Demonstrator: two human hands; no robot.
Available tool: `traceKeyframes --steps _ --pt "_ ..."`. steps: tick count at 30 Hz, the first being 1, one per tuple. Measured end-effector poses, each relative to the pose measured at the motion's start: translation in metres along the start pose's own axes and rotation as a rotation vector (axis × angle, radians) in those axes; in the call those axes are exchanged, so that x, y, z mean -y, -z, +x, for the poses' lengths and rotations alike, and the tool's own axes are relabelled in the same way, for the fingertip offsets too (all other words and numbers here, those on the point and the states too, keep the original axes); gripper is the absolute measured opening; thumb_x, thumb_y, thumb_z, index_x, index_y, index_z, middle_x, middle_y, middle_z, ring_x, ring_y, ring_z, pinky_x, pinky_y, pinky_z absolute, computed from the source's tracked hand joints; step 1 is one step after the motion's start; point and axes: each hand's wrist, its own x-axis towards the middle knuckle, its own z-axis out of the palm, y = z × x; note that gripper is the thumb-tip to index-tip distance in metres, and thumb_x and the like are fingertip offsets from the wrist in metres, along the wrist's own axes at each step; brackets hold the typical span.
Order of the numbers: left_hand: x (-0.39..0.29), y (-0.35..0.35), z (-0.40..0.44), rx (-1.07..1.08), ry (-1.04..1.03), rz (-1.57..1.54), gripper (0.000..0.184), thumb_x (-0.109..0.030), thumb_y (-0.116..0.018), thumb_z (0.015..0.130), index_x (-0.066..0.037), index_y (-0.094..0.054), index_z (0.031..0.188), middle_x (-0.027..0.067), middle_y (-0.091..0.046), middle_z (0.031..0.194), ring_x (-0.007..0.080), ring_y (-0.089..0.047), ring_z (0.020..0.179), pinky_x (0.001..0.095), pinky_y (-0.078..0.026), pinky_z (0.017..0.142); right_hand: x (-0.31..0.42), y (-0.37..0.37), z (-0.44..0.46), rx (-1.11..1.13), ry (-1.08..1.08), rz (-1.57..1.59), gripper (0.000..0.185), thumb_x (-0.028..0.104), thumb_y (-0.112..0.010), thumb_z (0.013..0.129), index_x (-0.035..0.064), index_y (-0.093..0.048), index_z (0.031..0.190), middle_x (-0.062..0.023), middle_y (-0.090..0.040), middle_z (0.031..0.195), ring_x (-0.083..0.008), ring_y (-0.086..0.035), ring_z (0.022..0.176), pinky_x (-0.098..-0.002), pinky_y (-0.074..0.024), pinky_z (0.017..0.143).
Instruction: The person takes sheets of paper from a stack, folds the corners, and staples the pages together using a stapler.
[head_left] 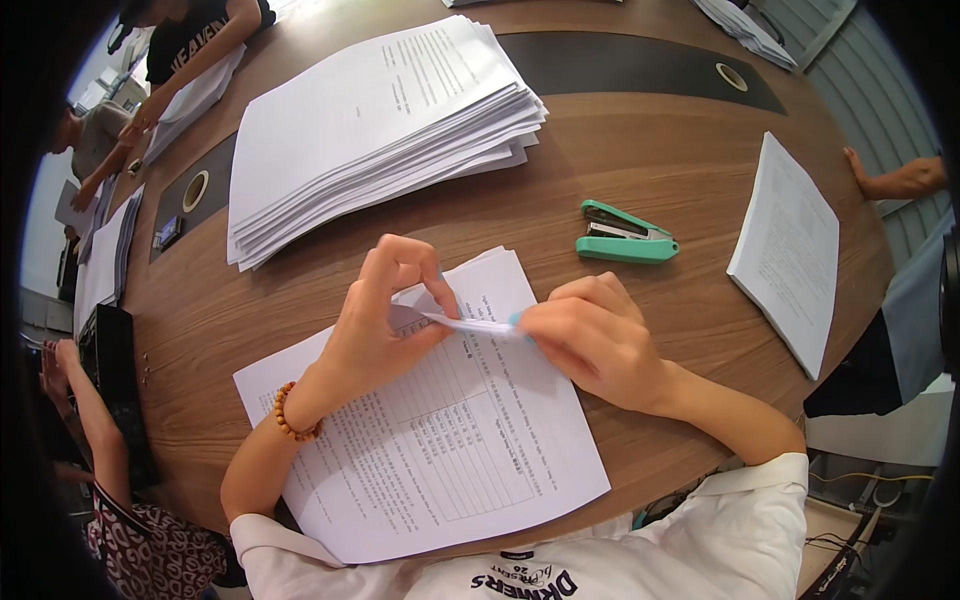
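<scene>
My left hand (385,315), with a beaded bracelet (297,412) at its wrist, pinches one end of a narrow whitish strip (485,326) that looks like folded paper. At the strip's other end, my right hand (595,335) grips it with curled fingers. Both hands are over a printed sheet (470,420) with a table on it, lying on top of other paper in front of me. A green stapler (628,238) rests on the tabletop beyond my right hand, its top arm raised at an angle.
A tall stack of printed papers (380,130) stands beyond my hands. At right lies a thick bundle of sheets (790,245), near another person's hand (890,178). People handle papers along the left side. Cable holes (731,76) are set in the wooden table (640,130).
</scene>
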Motion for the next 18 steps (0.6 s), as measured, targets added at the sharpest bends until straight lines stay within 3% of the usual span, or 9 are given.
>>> traceKeyframes --steps 2,4,7,11,13,14,15,16,18 --pt "0.001 0.004 0.002 0.020 -0.011 0.028 0.027 0.011 -0.070 0.060 -0.011 -0.058 0.068 -0.0047 -0.058 0.077 0.0159 -0.054 0.084 0.0307 -0.036 0.084 0.003 0.003 0.001 0.026 0.063 -0.013 0.030 0.005 -0.071 0.067 0.0095 -0.068 0.096 0.0011 -0.063 0.087 -0.0156 -0.057 0.083 -0.0266 -0.0410 0.071" --pt "0.005 0.012 0.004 0.190 -0.310 0.299 0.025 0.010 -0.070 0.060 -0.010 -0.059 0.070 -0.0049 -0.057 0.074 0.0156 -0.055 0.084 0.0312 -0.036 0.084 0.004 0.004 0.001 0.052 0.127 -0.028 0.024 0.007 -0.070 0.068 0.0095 -0.069 0.092 0.0013 -0.064 0.089 -0.0149 -0.058 0.084 -0.0260 -0.0404 0.070" --pt "0.004 0.014 0.005 0.219 -0.278 0.305 0.025 0.010 -0.069 0.060 -0.010 -0.058 0.070 -0.0048 -0.058 0.076 0.0152 -0.056 0.083 0.0309 -0.035 0.084 0.004 0.003 0.001 0.049 0.150 -0.040 0.018 0.010 -0.067 0.069 0.0098 -0.069 0.086 0.0011 -0.065 0.093 -0.0139 -0.058 0.085 -0.0260 -0.0402 0.070" --pt "0.004 0.011 0.004 0.211 -0.250 0.277 0.024 0.008 -0.069 0.063 -0.009 -0.062 0.077 -0.0013 -0.062 0.083 0.0170 -0.057 0.083 0.0315 -0.038 0.083 0.000 0.003 0.002 0.028 0.096 -0.006 0.031 0.004 -0.071 0.068 0.0063 -0.067 0.098 -0.0008 -0.063 0.088 -0.0161 -0.057 0.081 -0.0277 -0.0420 0.068" --pt "0.000 0.001 0.002 0.027 -0.059 0.025 0.036 0.006 -0.070 0.068 -0.009 -0.066 0.101 0.0047 -0.065 0.091 0.0203 -0.058 0.084 0.0325 -0.042 0.080 -0.001 0.002 0.002 0.010 0.021 0.018 0.037 0.002 -0.072 0.068 0.0041 -0.065 0.104 -0.0023 -0.063 0.086 -0.0178 -0.056 0.079 -0.0287 -0.0430 0.067" --pt "-0.001 0.002 0.002 0.026 -0.053 0.020 0.036 0.006 -0.070 0.068 -0.009 -0.066 0.101 0.0047 -0.065 0.091 0.0203 -0.058 0.084 0.0325 -0.042 0.080 0.000 0.001 0.002 -0.004 -0.111 0.095 0.042 0.000 -0.071 0.069 0.0020 -0.062 0.109 -0.0046 -0.062 0.086 -0.0198 -0.055 0.078 -0.0304 -0.0441 0.068" --pt "-0.001 0.005 0.004 0.088 -0.138 0.126 0.045 0.007 -0.070 0.067 -0.005 -0.062 0.110 0.0075 -0.063 0.096 0.0200 -0.058 0.084 0.0303 -0.044 0.078 0.000 0.001 0.002 -0.018 -0.242 0.169 0.047 -0.001 -0.071 0.070 -0.0002 -0.059 0.115 -0.0069 -0.061 0.086 -0.0218 -0.055 0.077 -0.0320 -0.0453 0.068" --pt "-0.001 0.008 0.006 0.147 -0.224 0.233 0.055 0.008 -0.070 0.066 -0.001 -0.058 0.120 0.0103 -0.061 0.100 0.0197 -0.058 0.085 0.0281 -0.046 0.075 -0.002 0.002 0.003 0.012 -0.204 0.139 0.048 -0.001 -0.069 0.073 -0.0017 -0.056 0.120 -0.0101 -0.062 0.091 -0.0241 -0.055 0.078 -0.0336 -0.0464 0.071" --pt "-0.001 0.008 0.006 0.161 -0.240 0.256 0.059 0.008 -0.069 0.068 -0.003 -0.056 0.124 0.0095 -0.061 0.100 0.0189 -0.057 0.084 0.0277 -0.045 0.075 -0.002 0.002 0.004 0.013 -0.214 0.137 0.048 0.000 -0.068 0.074 -0.0017 -0.056 0.120 -0.0105 -0.061 0.092 -0.0245 -0.055 0.078 -0.0339 -0.0465 0.071"
